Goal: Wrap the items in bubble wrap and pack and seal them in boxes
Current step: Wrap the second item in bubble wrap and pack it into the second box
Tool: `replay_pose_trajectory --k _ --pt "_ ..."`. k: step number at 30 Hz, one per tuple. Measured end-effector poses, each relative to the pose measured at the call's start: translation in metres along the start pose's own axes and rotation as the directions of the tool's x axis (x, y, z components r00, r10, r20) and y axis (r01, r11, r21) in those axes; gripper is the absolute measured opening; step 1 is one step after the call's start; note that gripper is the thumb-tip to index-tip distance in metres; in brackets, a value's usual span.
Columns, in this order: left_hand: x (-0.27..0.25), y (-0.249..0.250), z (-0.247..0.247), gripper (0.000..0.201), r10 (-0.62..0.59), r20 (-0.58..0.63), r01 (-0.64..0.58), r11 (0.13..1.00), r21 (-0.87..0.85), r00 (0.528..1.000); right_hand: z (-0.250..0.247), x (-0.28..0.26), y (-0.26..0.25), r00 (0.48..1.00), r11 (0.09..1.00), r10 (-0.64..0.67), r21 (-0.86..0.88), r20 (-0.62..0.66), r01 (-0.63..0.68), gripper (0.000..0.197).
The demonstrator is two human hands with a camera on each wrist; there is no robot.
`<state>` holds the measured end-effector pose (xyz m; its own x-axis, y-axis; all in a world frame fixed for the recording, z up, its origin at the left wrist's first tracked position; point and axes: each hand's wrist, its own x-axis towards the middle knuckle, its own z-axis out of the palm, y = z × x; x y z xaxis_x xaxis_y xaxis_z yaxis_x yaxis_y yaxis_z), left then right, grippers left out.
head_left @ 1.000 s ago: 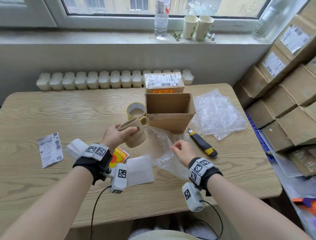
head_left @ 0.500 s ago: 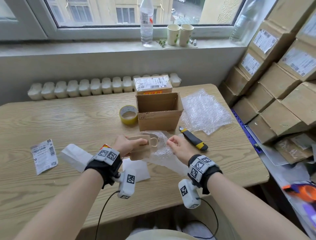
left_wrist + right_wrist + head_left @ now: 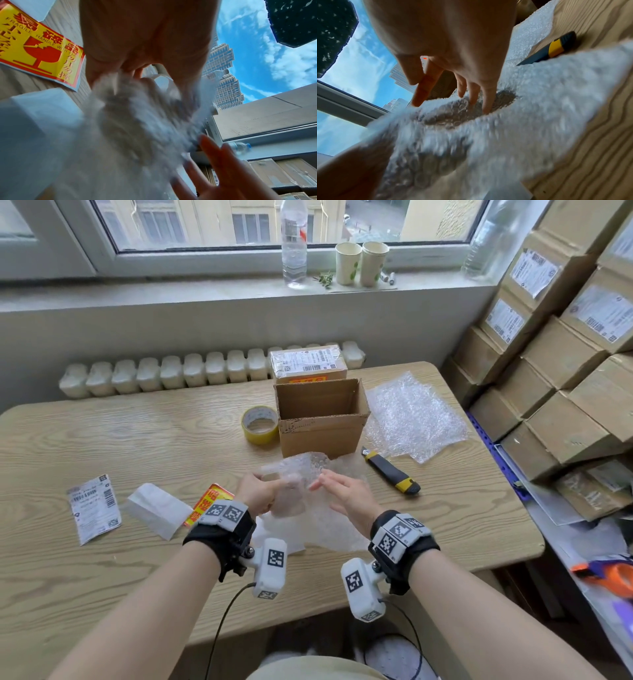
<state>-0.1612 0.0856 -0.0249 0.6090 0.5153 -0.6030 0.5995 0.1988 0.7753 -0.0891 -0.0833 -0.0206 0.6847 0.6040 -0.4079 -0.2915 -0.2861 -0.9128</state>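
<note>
- Wooden bench (image 3: 144, 440) carries an open box (image 3: 322, 419).
- Left grip (image 3: 262, 494) clutches bubble wrap (image 3: 301, 470).
- Right grip (image 3: 346, 494), fingers straight, presses the wrap.

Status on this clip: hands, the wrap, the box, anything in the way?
Left hand grips the bubble wrap bundle. Right hand open, fingers straight on the wrap. Open box waits just behind, nothing visible inside. Utility knife lies right of the bundle, not blocking.

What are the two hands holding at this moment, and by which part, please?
The left hand grips the bubble-wrapped bundle at its left end; the right hand touches it with straight fingers.
</note>
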Motion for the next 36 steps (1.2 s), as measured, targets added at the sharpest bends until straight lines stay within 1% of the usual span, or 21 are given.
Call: replay_pose_trajectory --k 2,3,6,7,9,11,13,14,17,20,23,25,28,29,30,31,32,33,34,35,36 --pt "0.006 -0.007 0.002 0.063 -0.010 -0.071 0.009 1.000 -0.011 0.997 0.003 0.005 0.005 0.996 1.000 -0.023 -0.011 -0.087 0.023 0.018" --pt "0.009 -0.010 0.003 0.066 -0.036 -0.047 0.035 0.999 -0.022 0.998 0.004 0.008 0.009 0.990 0.999 -0.033 -0.032 -0.140 0.028 0.026" --pt "0.012 -0.016 0.008 0.038 -0.071 0.041 0.076 0.988 -0.136 0.997 0.008 0.014 0.019 0.985 0.971 -0.057 -0.238 -0.160 0.017 0.043" --pt "0.013 -0.017 0.010 0.040 -0.063 0.049 0.069 0.991 -0.113 0.997 0.009 0.015 0.021 0.989 0.962 -0.067 -0.270 -0.133 0.028 0.043" --pt "0.015 -0.023 0.014 0.051 -0.065 0.040 0.067 0.995 -0.072 0.997 0.011 0.017 0.025 0.995 0.977 -0.054 -0.211 -0.080 0.036 0.046" --pt "0.015 -0.028 0.018 0.073 -0.084 0.025 0.085 0.996 -0.037 0.996 0.010 0.020 0.029 0.999 0.984 -0.034 -0.178 -0.025 0.029 0.055" --pt "0.017 -0.036 0.020 0.092 -0.089 0.027 0.090 0.995 -0.038 0.996 0.008 0.025 0.035 1.000 0.971 -0.007 -0.239 0.011 0.009 0.065" --pt "0.017 -0.037 0.022 0.094 -0.102 0.041 0.104 0.993 -0.052 0.994 0.007 0.028 0.037 1.000 0.959 0.002 -0.283 0.021 0.004 0.071" --pt "0.019 -0.039 0.030 0.078 -0.147 0.095 0.161 0.974 -0.158 0.985 0.005 0.034 0.040 0.999 0.906 -0.015 -0.423 0.035 0.029 0.090" --pt "0.022 -0.041 0.039 0.068 -0.193 0.108 0.209 0.965 -0.161 0.975 0.003 0.039 0.041 0.998 0.883 -0.055 -0.465 0.020 0.058 0.106" --pt "0.023 -0.043 0.047 0.060 -0.196 0.112 0.212 0.965 -0.153 0.974 0.003 0.044 0.040 1.000 0.828 -0.028 -0.561 0.007 0.027 0.111" --pt "0.021 -0.043 0.051 0.046 -0.191 0.115 0.207 0.967 -0.148 0.975 0.003 0.046 0.040 1.000 0.770 -0.021 -0.638 -0.004 0.014 0.111" --pt "0.016 -0.035 0.048 0.031 -0.199 0.121 0.218 0.961 -0.168 0.972 0.001 0.051 0.045 0.996 0.770 -0.055 -0.638 -0.072 -0.003 0.104" --pt "0.017 -0.034 0.045 0.026 -0.164 0.065 0.171 0.979 -0.110 0.984 -0.001 0.052 0.046 0.994 0.772 -0.056 -0.635 -0.092 -0.015 0.103" --pt "0.021 -0.035 0.040 0.022 -0.081 -0.050 0.083 0.996 0.033 0.995 -0.003 0.053 0.047 0.993 0.767 -0.053 -0.641 -0.101 -0.024 0.102" --pt "0.024 -0.036 0.034 0.019 0.041 -0.184 0.004 0.972 0.237 0.982 -0.004 0.053 0.048 0.994 0.758 -0.046 -0.651 -0.101 -0.031 0.102" --pt "0.027 -0.037 0.028 0.025 0.186 -0.297 -0.049 0.909 0.414 0.937 -0.006 0.052 0.049 0.994 0.752 -0.043 -0.659 -0.098 -0.032 0.103" --pt "0.030 -0.038 0.024 0.039 0.310 -0.341 -0.086 0.838 0.539 0.888 -0.007 0.051 0.050 0.995 0.750 -0.040 -0.661 -0.092 -0.031 0.103" --pt "0.033 -0.039 0.021 0.053 0.383 -0.326 -0.116 0.783 0.611 0.864 -0.008 0.050 0.051 0.996 0.751 -0.035 -0.660 -0.088 -0.032 0.103" --pt "0.037 -0.038 0.019 0.060 0.402 -0.270 -0.141 0.745 0.652 0.875 -0.009 0.048 0.052 0.996 0.751 -0.031 -0.660 -0.087 -0.034 0.103" --pt "0.040 -0.036 0.019 0.055 0.394 -0.201 -0.170 0.726 0.666 0.897 -0.010 0.048 0.052 0.996 0.748 -0.027 -0.663 -0.090 -0.040 0.103"
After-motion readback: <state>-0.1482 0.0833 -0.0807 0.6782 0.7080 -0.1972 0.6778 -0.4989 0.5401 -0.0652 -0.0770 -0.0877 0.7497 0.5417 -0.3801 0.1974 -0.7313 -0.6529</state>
